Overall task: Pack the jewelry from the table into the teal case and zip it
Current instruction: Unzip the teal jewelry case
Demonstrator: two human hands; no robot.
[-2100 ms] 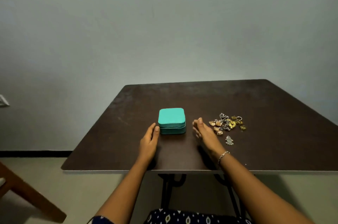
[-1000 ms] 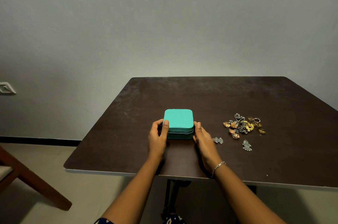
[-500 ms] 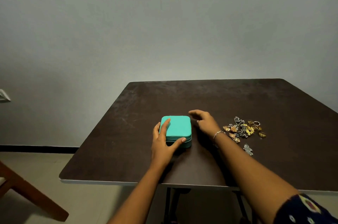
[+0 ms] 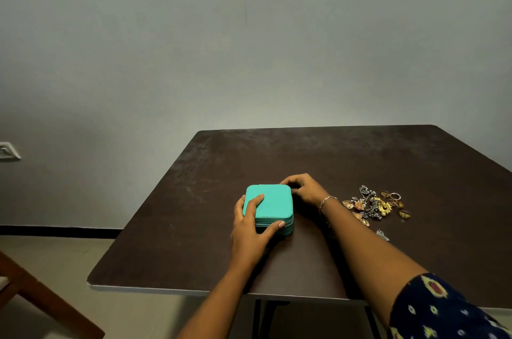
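The teal case (image 4: 273, 203) lies closed on the dark table (image 4: 332, 155), near its middle front. My left hand (image 4: 249, 230) grips its near left corner, fingers flat on the lid and thumb against the front side. My right hand (image 4: 304, 189) has its fingers curled at the case's far right corner; what the fingertips pinch is hidden. The jewelry pile (image 4: 374, 205), gold and silver pieces with rings, lies to the right of my right wrist. One silver piece (image 4: 382, 235) lies apart, just beyond my right forearm.
A wooden chair (image 4: 41, 302) stands at the lower left, off the table. A wall socket (image 4: 8, 150) sits at the far left. The table's front edge runs under my forearms, and a plain wall rises behind the table.
Both hands first flanked the case. Then my left hand settled over its near left corner, and my right hand reached round to the far right corner, where its fingers curled in.
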